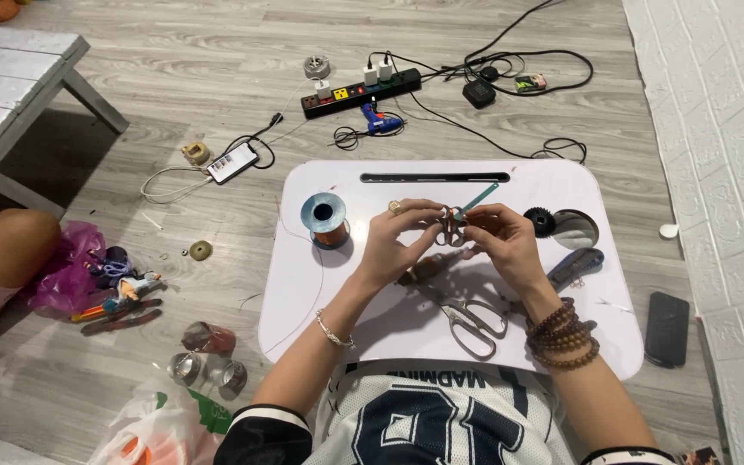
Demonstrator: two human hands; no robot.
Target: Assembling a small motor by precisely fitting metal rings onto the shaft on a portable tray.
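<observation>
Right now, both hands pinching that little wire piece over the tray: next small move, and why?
Probably a slow turn of the small wire piece between the fingertips. The left hand and right hand both pinch it above the white tray. A thin copper strand seems to trail toward the wire spool, so a fast pull might tug it.

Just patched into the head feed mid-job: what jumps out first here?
Both hands meet over the middle of the white lap table: the left hand and right hand pinch a small wire-wound piece between them. A spool of copper wire stands to their left, scissors lie just below them, and a black power strip sprawls on the floor beyond.
</observation>
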